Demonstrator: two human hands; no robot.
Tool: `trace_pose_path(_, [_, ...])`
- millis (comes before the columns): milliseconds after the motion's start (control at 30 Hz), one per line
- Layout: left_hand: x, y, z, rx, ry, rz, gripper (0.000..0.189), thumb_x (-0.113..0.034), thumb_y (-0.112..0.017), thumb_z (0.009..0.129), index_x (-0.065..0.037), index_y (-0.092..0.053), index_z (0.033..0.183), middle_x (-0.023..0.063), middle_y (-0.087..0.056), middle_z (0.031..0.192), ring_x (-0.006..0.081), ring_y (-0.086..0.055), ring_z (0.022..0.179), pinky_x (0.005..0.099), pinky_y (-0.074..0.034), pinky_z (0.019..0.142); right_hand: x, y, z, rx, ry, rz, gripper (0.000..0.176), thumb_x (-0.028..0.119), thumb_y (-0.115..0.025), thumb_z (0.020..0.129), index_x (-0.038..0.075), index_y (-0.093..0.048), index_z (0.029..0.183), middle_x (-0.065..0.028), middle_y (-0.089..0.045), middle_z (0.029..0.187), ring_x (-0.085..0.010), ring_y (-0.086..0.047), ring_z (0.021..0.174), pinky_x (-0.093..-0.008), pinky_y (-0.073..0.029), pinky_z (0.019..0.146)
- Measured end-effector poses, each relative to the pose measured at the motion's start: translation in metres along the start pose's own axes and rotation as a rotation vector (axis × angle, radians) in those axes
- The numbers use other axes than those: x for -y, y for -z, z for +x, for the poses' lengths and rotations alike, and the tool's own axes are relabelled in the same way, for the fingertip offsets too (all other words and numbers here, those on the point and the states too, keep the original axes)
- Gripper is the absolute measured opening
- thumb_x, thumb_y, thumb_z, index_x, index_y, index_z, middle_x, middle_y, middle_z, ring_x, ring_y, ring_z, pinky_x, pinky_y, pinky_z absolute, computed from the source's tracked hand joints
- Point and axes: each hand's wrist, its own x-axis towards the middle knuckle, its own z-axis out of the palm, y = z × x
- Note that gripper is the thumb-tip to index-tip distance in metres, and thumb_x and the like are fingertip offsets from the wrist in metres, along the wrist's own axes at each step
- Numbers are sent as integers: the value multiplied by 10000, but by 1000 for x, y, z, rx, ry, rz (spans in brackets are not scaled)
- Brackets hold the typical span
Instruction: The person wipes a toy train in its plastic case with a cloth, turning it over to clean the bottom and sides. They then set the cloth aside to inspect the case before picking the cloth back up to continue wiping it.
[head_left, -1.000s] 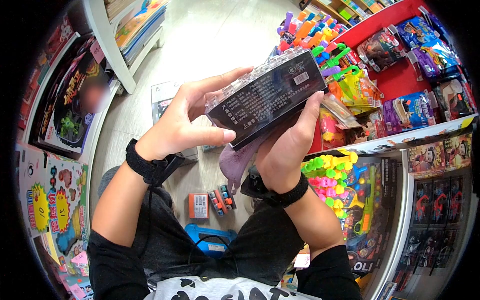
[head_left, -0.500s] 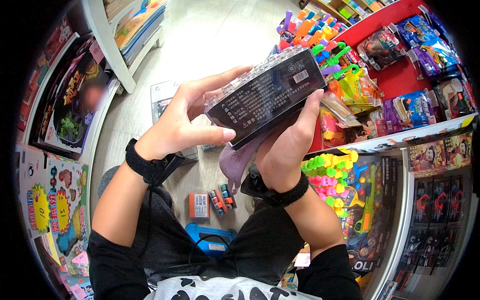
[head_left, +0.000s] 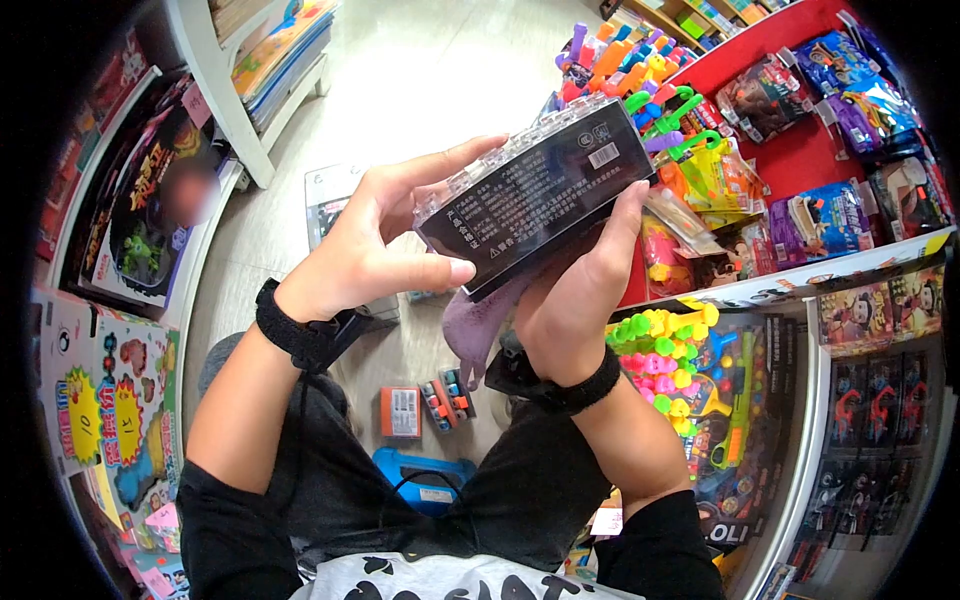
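Note:
A black box (head_left: 550,190) with white printing, a barcode and a clear, ridged edge is tilted up in front of me, between both hands. My left hand (head_left: 375,235) grips its left end, the thumb on the printed face and the fingers along the top edge. From below and the right, my right hand (head_left: 585,275) holds it, thumb at the lower right corner. A purple cloth (head_left: 478,325) hangs under the box beside my right palm; whether the right fingers hold it is hidden.
Below lie an orange box (head_left: 400,412), small packs (head_left: 445,400) and a blue case (head_left: 425,480) between my legs. At right, a red display bin (head_left: 790,160) holds bagged toys. Boxed toys (head_left: 110,390) line the left, near a white shelf (head_left: 230,110).
Almost nothing differs; the box and both hands sit very slightly further right in the view.

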Motion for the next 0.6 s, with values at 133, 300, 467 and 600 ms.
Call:
trace_pose_path(133, [2,2,0,10,-17,15,839,-167,-730,647,18,-358,1376,164,-453,1341,220,-465,1210,328,-321,1043,1,1,0,25,10,-13,400,396,-332,995,36,-446,1128,-58,-542,1001,-131,-540,874,-267,-444,796])
trace_pose_path(300, [1,0,0,16,11,-26,828,-125,-718,644,18,-359,1376,161,-461,1333,210,-466,1203,323,-323,1039,0,-1,0,-8,-8,18,397,397,-329,996,38,-452,1114,-56,-548,980,-136,-551,851,-269,-457,773])
trace_pose_path(467, [1,0,0,29,12,-32,823,-121,-710,645,16,-359,1377,153,-468,1325,203,-470,1193,318,-324,1034,1,2,-1,10,2,-7,389,394,-329,996,42,-455,1102,-57,-549,976,-137,-555,847,-273,-460,772])
trace_pose_path(600, [2,1,0,41,7,-27,812,-122,-705,656,18,-357,1377,147,-477,1314,200,-478,1182,318,-328,1031,1,2,0,17,-7,11,375,383,-329,997,46,-456,1100,-56,-549,975,-135,-556,848,-274,-461,773])
